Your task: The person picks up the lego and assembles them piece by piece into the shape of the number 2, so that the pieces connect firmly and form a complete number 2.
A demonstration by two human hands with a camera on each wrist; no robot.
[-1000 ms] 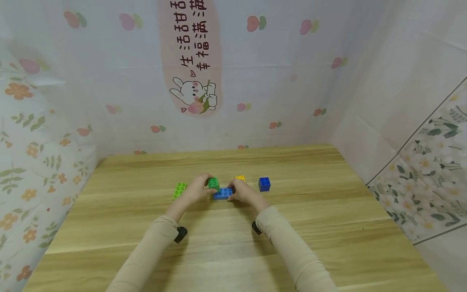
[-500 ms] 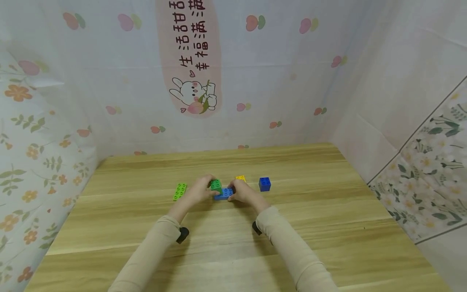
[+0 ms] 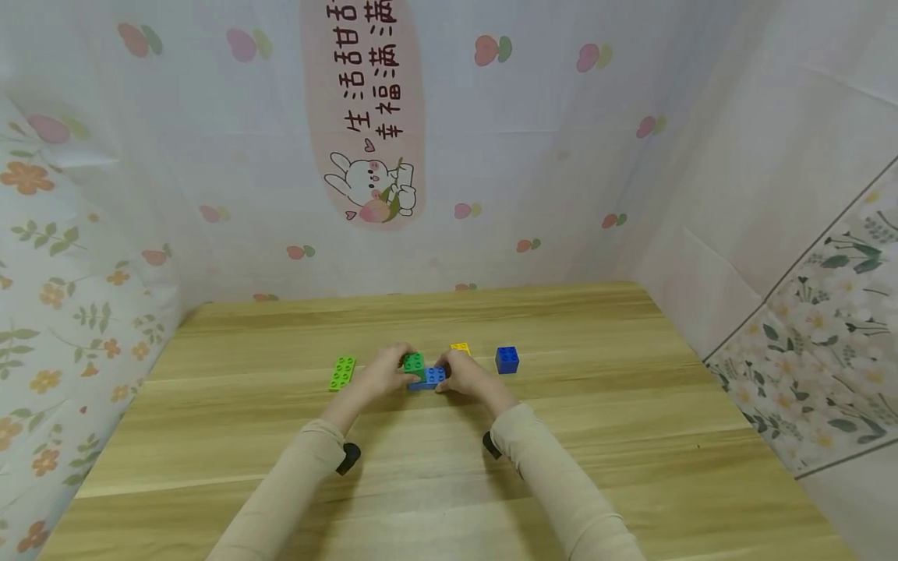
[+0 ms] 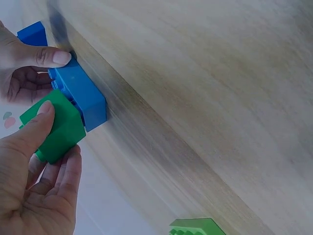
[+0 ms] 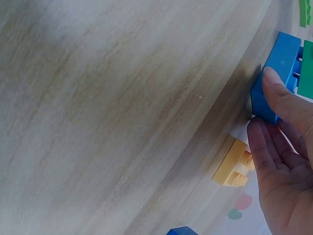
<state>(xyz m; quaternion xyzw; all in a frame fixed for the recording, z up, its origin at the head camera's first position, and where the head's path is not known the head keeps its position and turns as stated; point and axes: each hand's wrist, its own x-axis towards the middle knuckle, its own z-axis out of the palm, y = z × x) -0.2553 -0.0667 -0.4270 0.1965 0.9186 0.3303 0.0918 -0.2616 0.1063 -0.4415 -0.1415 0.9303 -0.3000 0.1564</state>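
My left hand (image 3: 384,372) pinches a green toy building brick (image 4: 58,125) between thumb and fingers. The brick sits over the left end of a long light-blue building brick (image 4: 80,90), slightly tilted against its studs in the left wrist view. That blue brick lies on the wooden table, studs up. At its right end my right hand (image 3: 464,374) grips it, with the thumb on the near side and the fingers curled behind. In the right wrist view the green brick shows only partly, at the right edge beside the blue brick (image 5: 281,61).
On the wooden table (image 3: 449,483), a flat lime-green brick (image 3: 342,374) lies left of my hands. A yellow brick (image 3: 460,348) stands behind my right hand, partly hidden. Farther right is a dark-blue brick (image 3: 507,360). Patterned cloth walls (image 3: 526,156) rise behind and beside the table.
My left hand has moved the green brick slightly right and down onto the blue brick's left end. My right hand keeps its grip in about the same place.
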